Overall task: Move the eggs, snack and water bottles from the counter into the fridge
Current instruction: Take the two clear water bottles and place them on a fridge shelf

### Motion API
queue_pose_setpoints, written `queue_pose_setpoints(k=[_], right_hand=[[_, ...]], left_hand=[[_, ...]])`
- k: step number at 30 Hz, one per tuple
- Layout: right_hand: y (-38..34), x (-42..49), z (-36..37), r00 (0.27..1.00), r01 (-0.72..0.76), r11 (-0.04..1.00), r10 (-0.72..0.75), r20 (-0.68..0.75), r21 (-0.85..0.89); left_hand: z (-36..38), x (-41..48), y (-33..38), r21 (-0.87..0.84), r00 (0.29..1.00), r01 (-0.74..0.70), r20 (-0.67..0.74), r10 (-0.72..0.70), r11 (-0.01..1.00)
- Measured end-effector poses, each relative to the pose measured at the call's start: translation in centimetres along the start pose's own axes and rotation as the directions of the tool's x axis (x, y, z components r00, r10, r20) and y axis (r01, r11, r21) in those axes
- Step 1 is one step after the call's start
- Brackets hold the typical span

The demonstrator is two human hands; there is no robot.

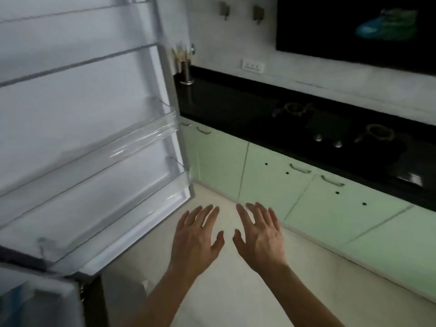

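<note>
The fridge door (77, 109) stands swung open on the left, its clear plastic door shelves (132, 147) holding nothing that I can see. My left hand (197, 239) and my right hand (259, 234) hover side by side over the pale floor, palms down, fingers spread, holding nothing. They are just right of the door's lower corner. The black counter (236, 100) runs along the far wall. No eggs, snack or water bottles show in this view.
A steel holder with sticks (186, 67) stands at the counter's left end. A two-burner gas stove (335, 131) sits on the counter. Pale green cabinet doors (283, 185) run under it. A dark window (354, 27) and a white socket strip (253, 66) are on the wall.
</note>
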State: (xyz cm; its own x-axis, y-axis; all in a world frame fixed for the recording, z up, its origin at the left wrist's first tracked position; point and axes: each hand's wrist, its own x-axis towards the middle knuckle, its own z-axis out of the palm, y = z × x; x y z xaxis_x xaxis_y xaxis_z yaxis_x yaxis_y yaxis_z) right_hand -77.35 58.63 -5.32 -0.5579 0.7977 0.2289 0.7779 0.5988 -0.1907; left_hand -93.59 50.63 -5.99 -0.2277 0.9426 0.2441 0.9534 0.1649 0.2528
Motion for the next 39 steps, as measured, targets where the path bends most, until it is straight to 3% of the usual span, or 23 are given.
queue_pose_setpoints(k=[8,20,27,39], right_hand=[[13.1,-9.7,-5.4,0.938,-0.329,0.943,0.32,-0.131,-0.052],[29.1,-28.1,-12.8,0.714,-0.692,0.716,0.663,-0.227,-0.086],[33.8,-33.7,-14.2,0.599,-0.796,0.602,0.766,-0.233,-0.063],[42.8,-31.7,-15.2,0.552,-0.829,0.557,0.799,-0.239,-0.051]], left_hand=[[3.5,3.0,16.3,-0.086,0.941,-0.32,0.083,0.327,0.943],[8.6,0.0,40.9,-0.194,0.762,-0.609,0.129,0.635,0.769],[10.6,-1.3,47.9,-0.22,0.687,-0.677,0.155,0.71,0.703],[15.4,3.4,55.1,-0.24,0.641,-0.707,0.18,0.746,0.665]])
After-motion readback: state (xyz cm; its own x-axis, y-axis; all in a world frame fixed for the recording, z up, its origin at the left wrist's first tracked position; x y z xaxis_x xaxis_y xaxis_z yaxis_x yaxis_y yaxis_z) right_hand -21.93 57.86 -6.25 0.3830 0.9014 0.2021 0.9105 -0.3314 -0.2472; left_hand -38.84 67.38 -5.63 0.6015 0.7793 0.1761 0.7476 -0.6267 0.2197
